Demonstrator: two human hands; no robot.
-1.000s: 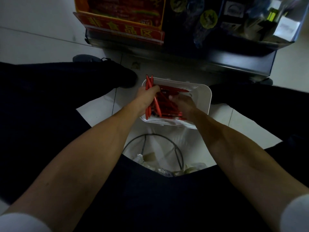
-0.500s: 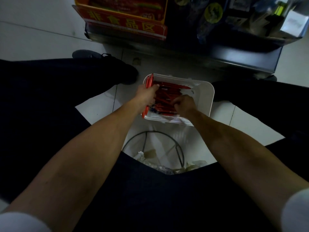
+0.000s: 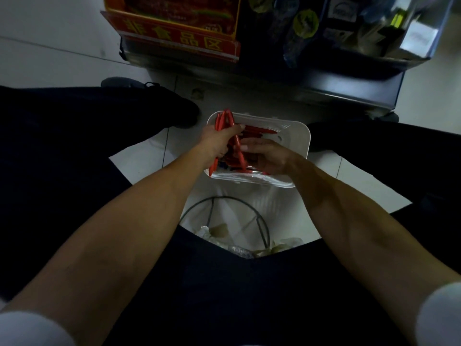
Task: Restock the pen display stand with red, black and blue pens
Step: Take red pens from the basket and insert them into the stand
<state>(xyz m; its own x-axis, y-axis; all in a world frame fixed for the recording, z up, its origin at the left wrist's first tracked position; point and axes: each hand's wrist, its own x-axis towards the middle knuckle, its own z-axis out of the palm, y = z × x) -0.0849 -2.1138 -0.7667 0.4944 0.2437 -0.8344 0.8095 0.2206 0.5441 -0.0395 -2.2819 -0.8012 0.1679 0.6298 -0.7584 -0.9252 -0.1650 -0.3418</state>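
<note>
In the head view, yellow characters 非食品区 are printed on a red sign (image 3: 174,37) at the far shelf edge; other labels are too blurred to be read. A bundle of red pens (image 3: 225,122) is gripped in the closed left hand (image 3: 217,143), long axes running near to far, tips far. The right hand (image 3: 268,156), fingers loosely curled, is lowered onto red pens lying crosswise in the white basket (image 3: 299,136) on the floor.

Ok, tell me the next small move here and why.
Probably pass the red pen in the right hand across into the bundle of red pens gripped by the left hand. The two hands meet over the white basket, where more red pens lie loose, so gathering looks unfinished.
</note>
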